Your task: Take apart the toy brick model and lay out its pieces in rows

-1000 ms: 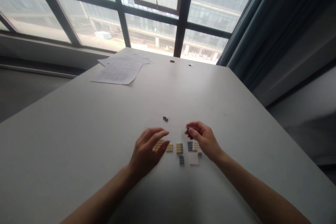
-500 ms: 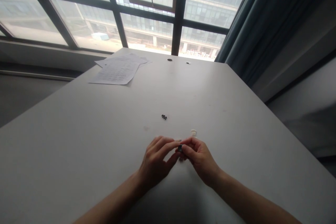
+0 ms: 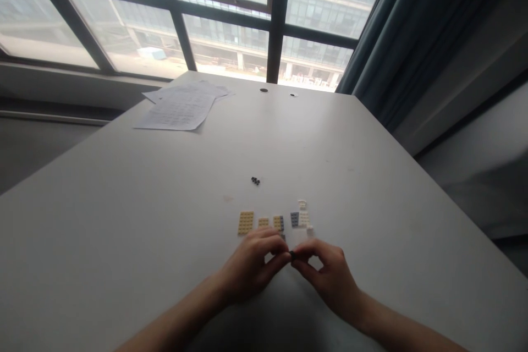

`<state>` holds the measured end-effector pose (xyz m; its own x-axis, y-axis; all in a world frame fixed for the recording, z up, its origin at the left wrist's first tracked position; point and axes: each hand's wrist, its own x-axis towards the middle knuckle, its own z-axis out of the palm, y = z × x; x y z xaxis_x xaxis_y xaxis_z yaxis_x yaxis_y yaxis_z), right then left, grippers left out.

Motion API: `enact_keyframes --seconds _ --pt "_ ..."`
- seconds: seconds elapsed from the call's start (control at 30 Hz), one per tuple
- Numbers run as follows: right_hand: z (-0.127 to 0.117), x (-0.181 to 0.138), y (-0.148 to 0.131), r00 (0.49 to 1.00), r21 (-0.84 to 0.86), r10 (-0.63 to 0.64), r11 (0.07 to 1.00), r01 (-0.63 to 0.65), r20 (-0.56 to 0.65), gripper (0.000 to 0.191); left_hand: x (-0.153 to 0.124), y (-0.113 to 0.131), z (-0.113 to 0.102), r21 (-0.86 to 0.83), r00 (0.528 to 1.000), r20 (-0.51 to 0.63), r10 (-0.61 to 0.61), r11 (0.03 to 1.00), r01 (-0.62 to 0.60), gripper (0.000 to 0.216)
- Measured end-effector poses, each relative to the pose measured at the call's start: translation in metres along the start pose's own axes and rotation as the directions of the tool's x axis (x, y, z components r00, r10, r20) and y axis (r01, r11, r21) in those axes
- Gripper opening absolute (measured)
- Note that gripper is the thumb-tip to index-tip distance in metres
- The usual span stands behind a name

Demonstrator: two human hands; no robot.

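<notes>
"Over the white table (image 3: pixel 124 203), where is the small dark piece (image 3: pixel 292 256)?"

"It is between the left hand (image 3: pixel 256 265) and the right hand (image 3: pixel 331 274); the fingertips of both are pinching it."

"And which things lie beyond?"

"Toward the left, a large yellow plate (image 3: pixel 246 223); toward the right, a grey plate (image 3: pixel 294 219) beside a white plate (image 3: pixel 304 218); farther away, small black pieces (image 3: pixel 256 181)."

Hazy daylight floods through a gridded window (image 3: pixel 177 5), bleaching the building (image 3: pixel 330 3) outside and silhouetting the dark bars (image 3: pixel 277 22). A soft sheen crosses the white table (image 3: pixel 165 176), giving way to shadow nearest the camera; the blue-gray curtain (image 3: pixel 383 38) lies in gloom. Print on the papers (image 3: pixel 177 107) blurs; wide-angle distortion stretches the edges.
</notes>
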<state>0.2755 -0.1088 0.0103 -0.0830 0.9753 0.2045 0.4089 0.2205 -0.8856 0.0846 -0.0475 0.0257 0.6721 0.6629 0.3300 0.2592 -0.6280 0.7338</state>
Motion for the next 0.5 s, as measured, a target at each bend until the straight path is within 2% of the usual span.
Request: enact_keyframes --seconds 0.13,0.23,0.37,0.5 --pt "0.003 -0.013 0.008 0.999 -0.129 -0.037 0.991 0.038 0.009 0.005 -0.005 -0.001 0.005 0.101 0.994 0.104 -0.026 0.995 0.015 0.019" --pt "0.007 -0.015 0.009 0.999 -0.217 -0.025 0.976 0.033 0.044 0.006 -0.008 -0.006 0.009 0.255 0.987 0.163 0.001 0.966 -0.043 0.017" --pt "0.013 -0.012 0.009 0.996 -0.346 -0.035 0.936 0.062 0.083 0.009 -0.009 -0.012 0.010 0.465 0.986 0.135 0.100 0.872 -0.152 0.020" --pt "0.016 -0.009 0.010 0.996 -0.448 -0.017 0.892 0.056 0.090 0.010 -0.010 -0.013 0.007 0.532 0.968 0.106 0.226 0.810 -0.247 0.024"
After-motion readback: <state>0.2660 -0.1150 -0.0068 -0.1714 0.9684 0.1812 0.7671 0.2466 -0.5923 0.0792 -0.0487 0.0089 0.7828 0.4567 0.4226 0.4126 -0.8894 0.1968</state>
